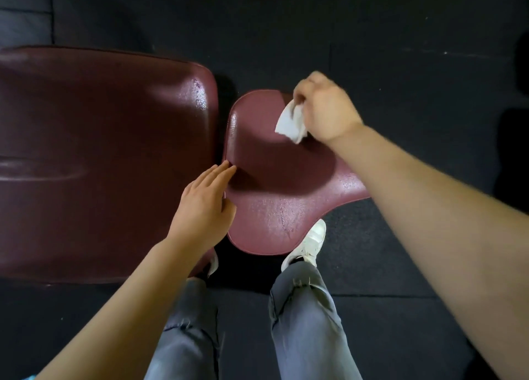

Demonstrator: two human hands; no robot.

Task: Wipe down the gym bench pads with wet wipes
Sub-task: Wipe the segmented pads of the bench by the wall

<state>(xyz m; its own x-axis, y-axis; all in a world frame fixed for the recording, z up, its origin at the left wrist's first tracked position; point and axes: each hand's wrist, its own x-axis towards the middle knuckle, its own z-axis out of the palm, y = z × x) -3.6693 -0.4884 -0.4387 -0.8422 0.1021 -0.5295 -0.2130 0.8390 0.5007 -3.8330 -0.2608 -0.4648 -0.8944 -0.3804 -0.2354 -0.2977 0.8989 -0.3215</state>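
**Wipe held at the far side of the seat pad, other hand flat at the gap**

While the person stands over the bench, the right hand [326,107] is curled into a loose fist near the far edge of the smaller seat pad [274,196], fingers and thumb bunched round a crumpled white wet wipe [290,121]. Most of the wipe hangs out below the fingers toward the pad; whether it actually touches the vinyl I cannot tell, since the hand is a little blurred. The left hand [204,205] is open, its fingers straight and close together, lying flat right at the narrow gap where the seat pad meets the long back pad [100,156]. Its fingertips [226,169] rest at the seat pad's edge and its palm lies over the corner of the back pad.

Both pads are dark maroon vinyl and lie side by side, back pad to the left, seat pad to the right. Shiny patches show on the near part of the seat pad and near the back pad's far right corner. Below the seat pad's near edge a white sneaker [307,243] stands on the black rubber floor [400,64], with grey jeans [306,322] above it
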